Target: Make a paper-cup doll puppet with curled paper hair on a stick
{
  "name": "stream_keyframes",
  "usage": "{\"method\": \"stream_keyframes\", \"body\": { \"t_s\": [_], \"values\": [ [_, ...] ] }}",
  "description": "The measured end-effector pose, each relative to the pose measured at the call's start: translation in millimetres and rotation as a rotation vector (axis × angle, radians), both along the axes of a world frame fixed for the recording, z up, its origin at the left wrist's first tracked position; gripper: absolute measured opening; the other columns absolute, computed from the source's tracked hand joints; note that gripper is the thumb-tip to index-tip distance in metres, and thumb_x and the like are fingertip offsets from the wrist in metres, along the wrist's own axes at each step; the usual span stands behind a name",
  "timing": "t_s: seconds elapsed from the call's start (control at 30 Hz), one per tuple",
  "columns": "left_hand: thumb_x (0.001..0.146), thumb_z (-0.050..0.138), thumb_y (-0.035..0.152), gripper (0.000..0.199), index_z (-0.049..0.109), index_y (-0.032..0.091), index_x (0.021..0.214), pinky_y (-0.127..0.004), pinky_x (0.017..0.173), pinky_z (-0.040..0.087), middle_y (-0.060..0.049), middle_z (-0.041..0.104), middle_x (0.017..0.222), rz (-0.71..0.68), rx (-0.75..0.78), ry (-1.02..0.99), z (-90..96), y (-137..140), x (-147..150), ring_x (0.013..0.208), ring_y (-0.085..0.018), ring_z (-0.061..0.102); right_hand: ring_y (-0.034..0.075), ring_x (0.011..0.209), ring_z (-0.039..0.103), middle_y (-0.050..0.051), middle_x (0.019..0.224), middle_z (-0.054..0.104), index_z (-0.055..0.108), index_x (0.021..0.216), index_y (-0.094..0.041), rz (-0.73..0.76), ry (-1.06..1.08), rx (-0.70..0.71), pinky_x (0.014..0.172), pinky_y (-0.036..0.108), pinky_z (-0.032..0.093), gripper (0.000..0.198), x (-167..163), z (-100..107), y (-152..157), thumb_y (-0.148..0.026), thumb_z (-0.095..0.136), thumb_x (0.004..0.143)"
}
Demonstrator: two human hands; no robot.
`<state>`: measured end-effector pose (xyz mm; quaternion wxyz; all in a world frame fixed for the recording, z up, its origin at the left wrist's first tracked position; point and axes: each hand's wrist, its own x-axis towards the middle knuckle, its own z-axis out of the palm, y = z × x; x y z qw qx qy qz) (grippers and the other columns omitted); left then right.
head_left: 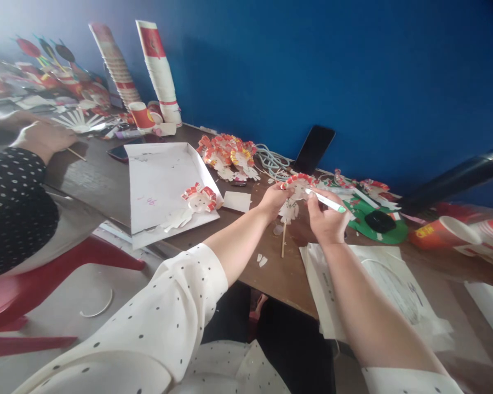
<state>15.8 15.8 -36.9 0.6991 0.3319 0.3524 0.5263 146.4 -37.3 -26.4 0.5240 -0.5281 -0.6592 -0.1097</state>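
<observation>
My left hand (274,198) is closed on the edge of a paper doll (296,191), a white cut-out with a curled red-and-white fringe around its top and a thin wooden stick (283,241) below. In my right hand (326,216) is a white marker (326,201) with a green end, its other end pointing at the doll's round white face. Whether the tip touches the paper I cannot tell. To the left, a similar paper doll (199,199) lies on a white sheet (160,186) bearing small marks. Small white paper scraps (262,260) lie on the table in front of me.
More finished-looking dolls (228,156) are heaped near the wall by a cable and a leaning phone (314,148). Tall paper cup stacks (160,76) stand at back left. A green disc (378,224) and orange cups (446,232) sit right. Another person's hand (45,137) works at left.
</observation>
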Motion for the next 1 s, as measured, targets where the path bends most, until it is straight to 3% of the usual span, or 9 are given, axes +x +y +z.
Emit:
{"method": "stream_keyframes", "body": {
  "t_s": [1.0],
  "values": [
    [0.074, 0.071, 0.012, 0.009, 0.068, 0.014, 0.083, -0.029, 0.074, 0.048, -0.003, 0.067, 0.071, 0.021, -0.017, 0.012, 3.0, -1.1, -0.3, 0.063, -0.013, 0.061, 0.024, 0.089, 0.072, 0.011, 0.091, 0.075, 0.072, 0.095, -0.017, -0.006, 0.027, -0.012, 0.083, 0.038, 0.057, 0.025, -0.3, -1.2, 0.7, -0.037, 0.057, 0.089]
  ]
}}
